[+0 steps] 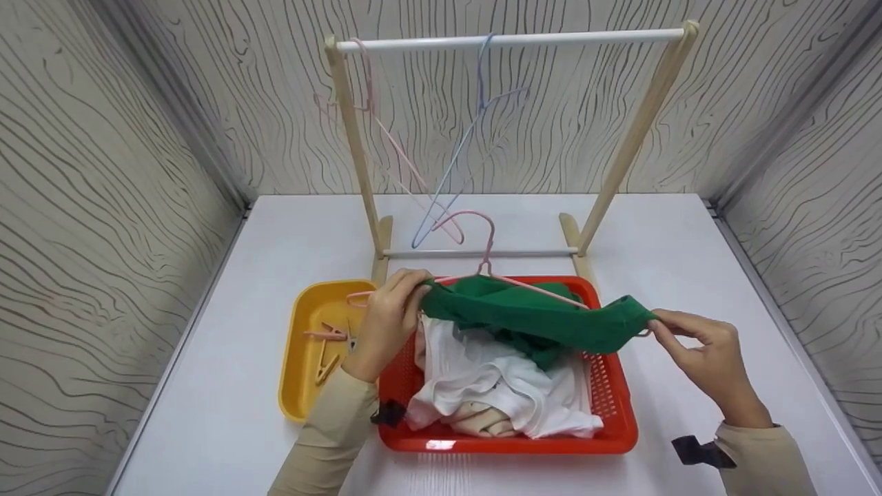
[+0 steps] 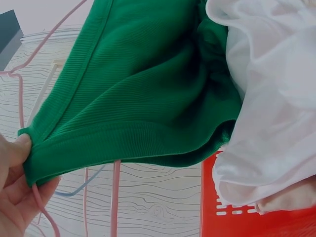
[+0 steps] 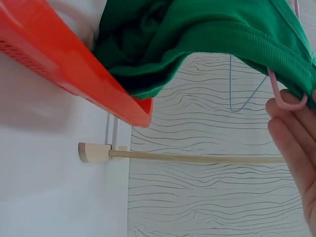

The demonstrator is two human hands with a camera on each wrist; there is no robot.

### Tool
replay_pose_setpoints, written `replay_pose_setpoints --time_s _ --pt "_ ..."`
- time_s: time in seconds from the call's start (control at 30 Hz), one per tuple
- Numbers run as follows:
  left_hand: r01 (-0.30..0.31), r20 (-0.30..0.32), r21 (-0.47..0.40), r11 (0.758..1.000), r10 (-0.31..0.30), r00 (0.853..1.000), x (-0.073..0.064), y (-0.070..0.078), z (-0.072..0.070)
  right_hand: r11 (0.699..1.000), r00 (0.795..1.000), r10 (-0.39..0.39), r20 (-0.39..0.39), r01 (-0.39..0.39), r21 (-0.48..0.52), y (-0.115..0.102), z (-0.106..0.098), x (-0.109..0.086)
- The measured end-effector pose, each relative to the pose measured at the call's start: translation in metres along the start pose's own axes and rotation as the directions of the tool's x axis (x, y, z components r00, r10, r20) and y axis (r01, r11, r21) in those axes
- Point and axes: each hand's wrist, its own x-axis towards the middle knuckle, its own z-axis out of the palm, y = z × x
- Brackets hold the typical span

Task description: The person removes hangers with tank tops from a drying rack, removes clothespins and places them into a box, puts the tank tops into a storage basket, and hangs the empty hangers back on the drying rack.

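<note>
A green ribbed garment (image 1: 530, 318) is stretched between both hands above the red basket (image 1: 510, 444), its lower folds hanging onto the white clothes (image 1: 496, 368). My left hand (image 1: 393, 320) pinches one upper corner of the garment; in the left wrist view the pink hanger's end (image 2: 44, 212) passes by those fingers. With thumb and fingers my right hand (image 1: 710, 351) pinches the opposite corner. The looped end of the pink hanger (image 3: 291, 105) lies against the right fingers. In the head view this pink hanger (image 1: 490, 241) stands hook up, its arms running along the green cloth.
Behind stands a wooden rack with a white rail (image 1: 586, 36), from which another pink hanger (image 1: 370, 83) and a blue hanger (image 1: 480, 83) hang. At the left, a yellow tray (image 1: 293, 365) holds several clothespins (image 1: 327, 368). Beige cloth (image 1: 486, 420) lies under the white clothes.
</note>
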Motion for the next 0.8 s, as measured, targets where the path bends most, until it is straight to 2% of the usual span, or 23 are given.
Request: replay_pose_setpoints --time_s 0.17,0.4,0.6,0.8 --pt "0.014 -0.011 -0.006 1.000 -0.014 1.000 0.000 -0.002 0.000 0.999 1.000 -0.020 -0.021 0.020 -0.028 0.008 -0.005 -0.001" --pt "0.040 -0.029 0.000 0.999 -0.040 0.999 -0.001 -0.002 -0.001 0.999 1.000 0.021 -0.022 -0.022 -0.034 0.015 -0.011 -0.009" --pt "0.033 -0.056 0.014 0.999 -0.032 0.998 0.000 -0.001 -0.001 0.999 0.999 0.032 -0.007 -0.032 -0.023 0.014 -0.010 -0.016" --pt "0.105 -0.050 0.014 0.994 -0.104 0.993 -0.001 -0.001 -0.001 0.999 0.999 0.027 0.032 -0.028 0.027 0.012 -0.008 -0.020"
